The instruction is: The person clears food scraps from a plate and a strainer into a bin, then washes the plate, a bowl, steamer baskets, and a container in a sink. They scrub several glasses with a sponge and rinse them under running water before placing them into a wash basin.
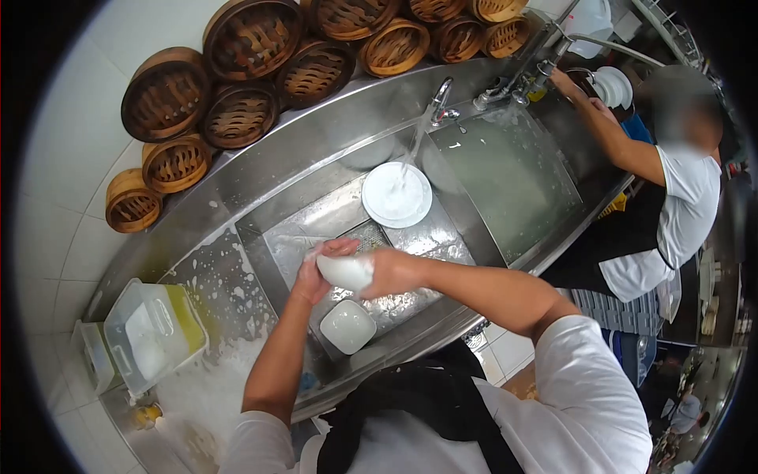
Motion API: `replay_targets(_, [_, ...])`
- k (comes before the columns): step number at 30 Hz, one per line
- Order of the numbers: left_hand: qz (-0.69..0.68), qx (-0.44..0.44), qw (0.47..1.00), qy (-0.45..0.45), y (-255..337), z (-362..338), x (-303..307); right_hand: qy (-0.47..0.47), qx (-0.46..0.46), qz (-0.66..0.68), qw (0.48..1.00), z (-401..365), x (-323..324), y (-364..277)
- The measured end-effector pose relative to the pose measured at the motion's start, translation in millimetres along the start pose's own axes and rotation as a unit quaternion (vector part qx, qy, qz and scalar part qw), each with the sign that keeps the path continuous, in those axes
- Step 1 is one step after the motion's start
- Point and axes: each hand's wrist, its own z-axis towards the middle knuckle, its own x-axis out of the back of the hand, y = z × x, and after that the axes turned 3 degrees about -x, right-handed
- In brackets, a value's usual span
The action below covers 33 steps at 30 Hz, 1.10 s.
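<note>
Above the middle sink basin [296, 229], a white bowl [345, 272] is tilted between my two hands. My left hand [313, 276] wraps its left side, fingers reaching along the far edge. My right hand [388, 272], slightly blurred, grips the bowl's right side. Just below in this view, a squarish white bowl [348, 326] lies on the basin floor. Farther off, a stack of white plates [397, 213] sits under a stream of water from the tap [442, 101].
Foam covers the left counter [229, 347], where a clear plastic tub [146, 336] stands. Bamboo steamers [241, 114] are piled along the back ledge. To the right is a basin of cloudy water [505, 174]. Another person [687, 189] reaches toward the taps at its far end.
</note>
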Motion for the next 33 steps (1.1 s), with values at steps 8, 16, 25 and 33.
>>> replay_targets(8, [-0.242,-0.118,0.955,0.122,-63.8,69.9,-96.3,0.421,-0.201,0.066,0.882,41.7,79.9,127.6])
replay_targets(16, [-0.364,-0.215,0.870,0.253,-61.1,133.2,-109.5,0.517,0.021,-0.039,0.855,7.7,35.9,128.6])
replay_targets(25, [0.730,-0.208,0.610,-0.226,-80.0,112.4,-89.6,0.006,-0.323,0.550,0.771,-21.2,110.5,251.1])
replay_targets(33, [0.762,-0.104,0.615,0.175,-180.8,15.1,85.4,0.396,-0.374,0.383,0.746,77.0,75.6,357.5])
